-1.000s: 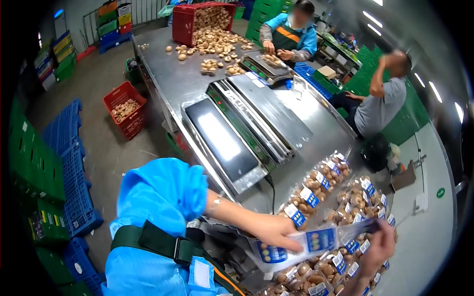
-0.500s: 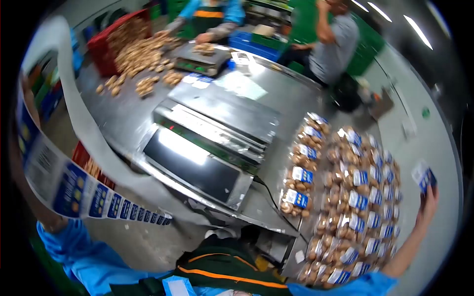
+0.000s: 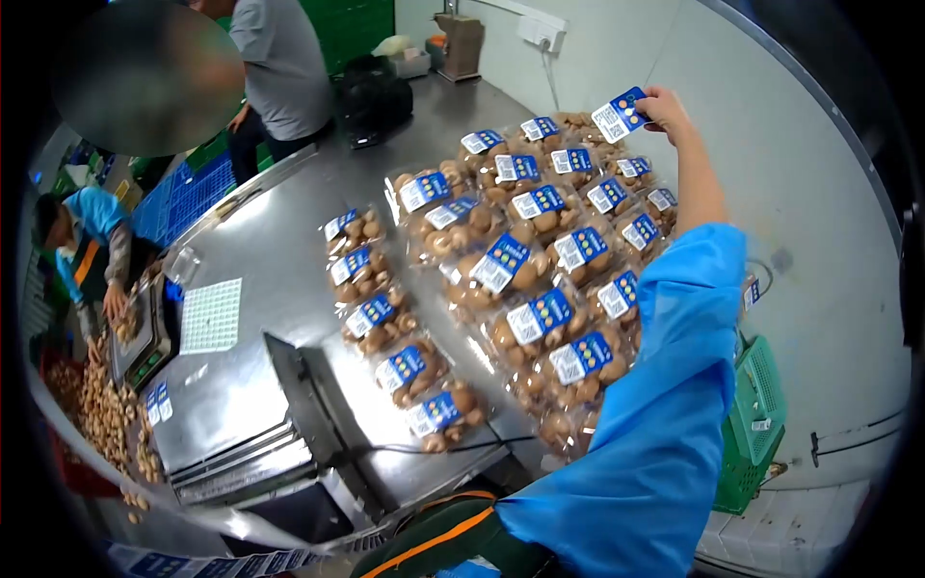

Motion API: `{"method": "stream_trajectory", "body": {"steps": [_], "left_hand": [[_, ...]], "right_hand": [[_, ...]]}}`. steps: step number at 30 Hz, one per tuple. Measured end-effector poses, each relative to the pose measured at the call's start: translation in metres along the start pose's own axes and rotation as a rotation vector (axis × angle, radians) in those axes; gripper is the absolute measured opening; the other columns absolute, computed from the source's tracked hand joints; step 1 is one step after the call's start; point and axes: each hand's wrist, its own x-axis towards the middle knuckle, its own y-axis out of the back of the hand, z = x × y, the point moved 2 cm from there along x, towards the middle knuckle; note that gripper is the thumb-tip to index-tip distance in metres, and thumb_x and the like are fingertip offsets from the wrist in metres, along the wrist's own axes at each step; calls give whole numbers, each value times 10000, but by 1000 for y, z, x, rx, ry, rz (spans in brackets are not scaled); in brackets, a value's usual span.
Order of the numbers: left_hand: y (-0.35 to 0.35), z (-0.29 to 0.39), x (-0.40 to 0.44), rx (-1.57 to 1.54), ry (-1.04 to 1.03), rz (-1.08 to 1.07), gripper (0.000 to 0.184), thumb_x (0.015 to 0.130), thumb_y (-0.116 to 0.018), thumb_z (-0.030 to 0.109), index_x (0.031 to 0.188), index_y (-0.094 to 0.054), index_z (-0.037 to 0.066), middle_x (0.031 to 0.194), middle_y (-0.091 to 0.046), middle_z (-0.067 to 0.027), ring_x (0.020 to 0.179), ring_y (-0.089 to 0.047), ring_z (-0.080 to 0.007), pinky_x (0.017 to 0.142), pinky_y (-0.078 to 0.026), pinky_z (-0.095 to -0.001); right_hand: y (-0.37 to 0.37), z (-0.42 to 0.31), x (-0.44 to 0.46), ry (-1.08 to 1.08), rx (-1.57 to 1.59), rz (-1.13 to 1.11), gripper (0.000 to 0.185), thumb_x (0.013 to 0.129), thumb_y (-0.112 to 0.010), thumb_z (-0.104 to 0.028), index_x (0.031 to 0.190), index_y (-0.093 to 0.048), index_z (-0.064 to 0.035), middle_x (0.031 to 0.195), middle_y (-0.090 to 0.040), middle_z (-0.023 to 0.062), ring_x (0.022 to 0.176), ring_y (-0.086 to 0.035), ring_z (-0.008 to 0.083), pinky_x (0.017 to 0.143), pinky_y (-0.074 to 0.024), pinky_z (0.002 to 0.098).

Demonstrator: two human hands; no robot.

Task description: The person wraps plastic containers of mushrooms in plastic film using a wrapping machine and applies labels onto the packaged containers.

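My right hand (image 3: 665, 112) pinches one corner of a blue-and-white printed label (image 3: 620, 116). It is raised over the far end of the rows of clear mushroom packs (image 3: 541, 214). Below the label, an unlabelled-looking pack (image 3: 576, 125) is partly in view. Most packs bear the same kind of label on top. A strip of labels (image 3: 207, 564) runs along the lower left edge of the view. My left hand is out of view.
A sealing machine (image 3: 313, 400) with a black cable stands on the steel table (image 3: 241, 361). Loose mushrooms (image 3: 106, 409) lie at far left near a scale (image 3: 146, 337) and a co-worker (image 3: 96, 231). Another person (image 3: 279, 72) is behind the table. Green crates (image 3: 752, 419) stand at right.
My view has swung right toward the mushroom packs. My right hand with the label has moved from beside the packs to over their far end. My left hand has left the view.
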Motion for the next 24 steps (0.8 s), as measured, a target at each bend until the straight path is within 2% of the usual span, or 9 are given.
{"method": "stream_trajectory", "body": {"steps": [8,10,12,14,15,17,19,21,24], "left_hand": [[-204,129,55,-454,-86,-349,252,798,-558,83,1033,-537,-9,966,-577,-140,811,-603,-219,646,-565,-296],[-248,127,47,-468,-3,-472,247,799,-555,62,1034,-535,-11,978,-574,-143,818,-600,-222,648,-566,-295],[-301,113,17,-237,102,-586,318,794,-596,193,1021,-525,-17,880,-595,-142,768,-623,-213,663,-559,-324],[-341,100,-2,-35,261,-735,400,769,-640,297,998,-508,-3,806,-601,-129,723,-624,-194,675,-538,-320],[-354,94,-4,-40,269,-739,400,769,-640,297,998,-508,-3,806,-601,-129,723,-624,-194,675,-538,-320],[-376,79,-11,36,387,-873,363,774,-645,275,970,-518,-2,803,-601,-103,718,-598,-159,676,-498,-279],[-395,63,-17,111,513,-1004,326,778,-650,253,942,-528,-1,800,-600,-76,714,-572,-124,678,-458,-237],[-412,50,-19,-29,489,-1062,197,851,-567,128,965,-555,-32,867,-592,-40,754,-526,-93,669,-405,-205],[-440,48,-25,-165,429,-1023,281,835,-593,129,1065,-543,-25,911,-598,-53,787,-535,-96,708,-411,-194]], "right_hand": [[-16,57,120,-37,-292,6,159,681,-572,-126,835,-565,-88,719,-545,14,650,-539,120,543,-478,275],[-27,78,150,85,-387,-24,143,675,-571,-121,813,-562,-87,710,-537,17,643,-534,125,540,-479,278],[-45,86,159,-206,-36,26,140,664,-572,-109,801,-555,-85,696,-532,22,622,-531,136,524,-478,272],[-69,155,217,-62,-311,-40,154,658,-572,-100,810,-552,-81,697,-535,26,619,-534,138,517,-476,272],[-82,158,221,2,-387,-58,161,656,-572,-95,815,-551,-79,698,-537,28,619,-535,139,514,-474,272],[-98,153,199,-274,-4,45,178,658,-573,-96,832,-544,-71,701,-542,36,618,-538,138,511,-473,274],[-108,182,224,-211,-126,30,189,660,-571,-96,844,-539,-66,705,-547,38,614,-539,139,506,-469,271],[-123,212,244,-171,-150,19,210,659,-575,-96,861,-533,-58,710,-552,44,611,-541,140,501,-464,267],[-142,248,244,-188,-20,59,255,651,-591,-100,890,-520,-45,718,-557,55,602,-543,144,490,-456,265]]}}
